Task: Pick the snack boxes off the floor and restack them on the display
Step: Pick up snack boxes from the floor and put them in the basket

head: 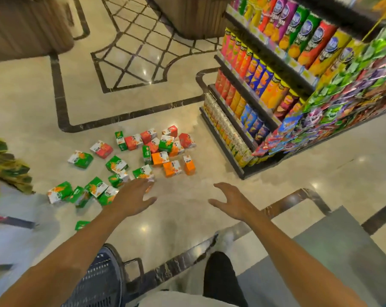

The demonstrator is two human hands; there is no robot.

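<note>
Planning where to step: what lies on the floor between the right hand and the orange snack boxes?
Only bare polished floor lies between the right hand and the orange snack boxes, as the head view shows.

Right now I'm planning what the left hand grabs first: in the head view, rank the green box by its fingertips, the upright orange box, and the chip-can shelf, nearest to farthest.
1. Green box, just beyond the left hand.
2. Upright orange box, farther right on the floor.
3. Chip-can shelf, far right.
</note>
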